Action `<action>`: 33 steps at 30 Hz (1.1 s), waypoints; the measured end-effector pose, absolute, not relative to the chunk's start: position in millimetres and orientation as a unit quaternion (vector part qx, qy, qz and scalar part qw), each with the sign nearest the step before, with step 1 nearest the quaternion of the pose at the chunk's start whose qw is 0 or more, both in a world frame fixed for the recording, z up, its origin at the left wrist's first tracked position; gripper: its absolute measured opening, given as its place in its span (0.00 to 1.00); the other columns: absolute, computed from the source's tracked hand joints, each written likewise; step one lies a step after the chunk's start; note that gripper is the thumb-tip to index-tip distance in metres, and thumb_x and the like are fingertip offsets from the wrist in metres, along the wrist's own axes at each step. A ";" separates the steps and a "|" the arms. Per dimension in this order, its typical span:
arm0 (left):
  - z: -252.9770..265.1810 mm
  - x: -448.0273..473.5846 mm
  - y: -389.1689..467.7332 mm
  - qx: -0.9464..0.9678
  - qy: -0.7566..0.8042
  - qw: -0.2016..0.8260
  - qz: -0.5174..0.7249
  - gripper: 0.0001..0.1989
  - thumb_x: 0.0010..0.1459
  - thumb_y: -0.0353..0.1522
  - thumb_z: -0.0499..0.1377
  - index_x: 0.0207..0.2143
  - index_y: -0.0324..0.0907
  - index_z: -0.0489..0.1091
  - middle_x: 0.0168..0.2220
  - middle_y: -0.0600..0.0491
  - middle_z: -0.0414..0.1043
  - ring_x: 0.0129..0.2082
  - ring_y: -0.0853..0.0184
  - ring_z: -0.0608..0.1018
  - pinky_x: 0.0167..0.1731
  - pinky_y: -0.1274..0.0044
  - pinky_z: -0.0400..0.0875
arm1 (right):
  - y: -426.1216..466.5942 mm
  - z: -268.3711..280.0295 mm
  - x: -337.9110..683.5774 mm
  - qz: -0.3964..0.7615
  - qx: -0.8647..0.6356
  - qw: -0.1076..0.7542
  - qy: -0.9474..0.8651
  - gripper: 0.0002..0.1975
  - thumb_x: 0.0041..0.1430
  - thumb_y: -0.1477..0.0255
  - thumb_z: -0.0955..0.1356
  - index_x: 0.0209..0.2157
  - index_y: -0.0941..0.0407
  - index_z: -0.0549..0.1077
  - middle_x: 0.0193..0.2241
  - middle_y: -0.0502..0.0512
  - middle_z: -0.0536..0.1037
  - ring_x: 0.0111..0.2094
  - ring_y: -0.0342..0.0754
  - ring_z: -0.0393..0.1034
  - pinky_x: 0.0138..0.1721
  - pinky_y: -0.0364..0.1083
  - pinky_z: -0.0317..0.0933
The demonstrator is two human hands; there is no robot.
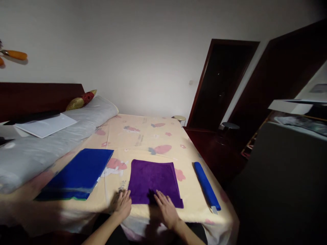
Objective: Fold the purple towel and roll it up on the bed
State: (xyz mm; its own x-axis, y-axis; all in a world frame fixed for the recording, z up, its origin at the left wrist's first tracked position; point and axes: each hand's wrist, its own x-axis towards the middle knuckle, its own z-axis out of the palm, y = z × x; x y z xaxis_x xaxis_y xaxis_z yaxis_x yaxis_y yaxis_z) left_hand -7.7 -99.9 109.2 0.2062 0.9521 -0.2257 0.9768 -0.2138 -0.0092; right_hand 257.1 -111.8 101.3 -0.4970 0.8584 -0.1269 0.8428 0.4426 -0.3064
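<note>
Purple cloth (154,182) lies flat on the bed (176,139), its folding apparently mostly done, the uneven right-hand layers left to align; left of it, a blue cloth (79,170) lies folded. At its near left corner sits the left hand (123,203), grip impossible to tell; on its near edge the right hand (167,211) rests spread, holding nothing; right of it lies a finished blue roll (206,185).

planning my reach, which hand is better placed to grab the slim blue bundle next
Likely the right hand: it's partly over the purple cloth, nearer the slim blue bundle; the left hand is at the cloth's left edge.
</note>
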 end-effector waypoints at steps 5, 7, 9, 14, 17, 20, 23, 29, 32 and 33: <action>106.3 -6.1 -103.0 0.788 0.603 0.065 -0.101 0.24 0.55 0.28 0.47 0.53 0.39 0.70 0.63 0.42 0.62 0.65 0.57 0.60 0.64 0.58 0.51 | -119.7 63.7 175.3 0.217 -0.461 0.083 -0.856 0.39 0.57 0.68 0.60 0.66 0.60 0.38 0.69 0.59 0.39 0.69 0.54 0.33 0.67 0.60 0.40; 106.1 -5.5 -104.0 0.794 0.594 0.065 -0.108 0.25 0.54 0.30 0.48 0.54 0.37 0.69 0.61 0.40 0.65 0.64 0.57 0.63 0.64 0.60 0.51 | -118.8 43.4 158.1 0.211 -0.447 0.113 -0.862 0.38 0.59 0.67 0.60 0.66 0.57 0.37 0.69 0.58 0.40 0.69 0.54 0.34 0.67 0.60 0.41; 106.2 -4.8 -104.3 0.796 0.592 0.062 -0.112 0.25 0.53 0.30 0.49 0.54 0.36 0.68 0.59 0.39 0.68 0.62 0.57 0.65 0.64 0.61 0.52 | -115.9 27.8 155.2 0.205 -0.443 0.129 -0.863 0.37 0.62 0.64 0.59 0.66 0.53 0.36 0.69 0.56 0.42 0.69 0.54 0.37 0.67 0.60 0.42; 104.1 -2.2 -102.1 0.787 0.605 0.048 -0.109 0.23 0.53 0.27 0.47 0.50 0.32 0.71 0.55 0.34 0.70 0.59 0.53 0.68 0.62 0.58 0.54 | -112.8 18.4 208.2 0.132 -0.434 0.126 -0.882 0.31 0.65 0.62 0.56 0.65 0.45 0.37 0.67 0.50 0.48 0.67 0.52 0.45 0.65 0.60 0.48; 100.9 -0.3 -100.6 0.784 0.610 0.045 -0.104 0.27 0.51 0.24 0.48 0.55 0.32 0.66 0.54 0.33 0.71 0.58 0.53 0.70 0.61 0.58 0.55 | -118.3 25.3 264.8 0.076 -0.448 0.115 -0.884 0.28 0.66 0.64 0.55 0.65 0.44 0.39 0.66 0.50 0.53 0.66 0.50 0.51 0.63 0.57 0.54; 97.7 1.9 -100.5 0.788 0.604 0.048 -0.108 0.33 0.47 0.23 0.52 0.59 0.39 0.61 0.52 0.35 0.73 0.56 0.52 0.71 0.59 0.56 0.55 | -126.3 31.8 318.2 0.045 -0.474 0.112 -0.872 0.28 0.66 0.63 0.55 0.65 0.44 0.40 0.65 0.51 0.55 0.65 0.50 0.52 0.62 0.56 0.56; 95.3 3.2 -101.2 0.794 0.595 0.051 -0.111 0.32 0.47 0.25 0.53 0.58 0.41 0.63 0.51 0.36 0.74 0.56 0.51 0.72 0.58 0.55 0.56 | -131.9 32.7 352.6 0.032 -0.492 0.116 -0.862 0.27 0.66 0.63 0.55 0.64 0.45 0.43 0.64 0.53 0.58 0.64 0.50 0.53 0.62 0.56 0.57; 90.5 0.9 -103.6 0.798 0.594 0.048 -0.095 0.30 0.49 0.26 0.52 0.57 0.41 0.63 0.55 0.36 0.72 0.58 0.52 0.70 0.59 0.54 0.55 | -129.9 18.7 353.9 0.003 -0.532 0.161 -0.831 0.24 0.65 0.62 0.58 0.62 0.48 0.57 0.60 0.56 0.66 0.61 0.52 0.59 0.59 0.55 0.61; 85.5 3.1 -105.9 0.800 0.591 0.051 -0.088 0.29 0.51 0.25 0.50 0.58 0.39 0.63 0.61 0.37 0.64 0.63 0.53 0.64 0.62 0.55 0.53 | -127.1 10.0 334.4 -0.040 -0.549 0.204 -0.810 0.24 0.65 0.63 0.58 0.61 0.51 0.59 0.59 0.58 0.68 0.60 0.54 0.61 0.57 0.57 0.64; 83.5 5.3 -106.8 0.803 0.588 0.052 -0.086 0.29 0.52 0.25 0.50 0.59 0.38 0.62 0.63 0.37 0.61 0.64 0.53 0.62 0.63 0.56 0.52 | -126.6 7.8 326.2 -0.051 -0.542 0.215 -0.811 0.24 0.65 0.64 0.58 0.61 0.51 0.58 0.59 0.59 0.67 0.60 0.54 0.61 0.56 0.57 0.64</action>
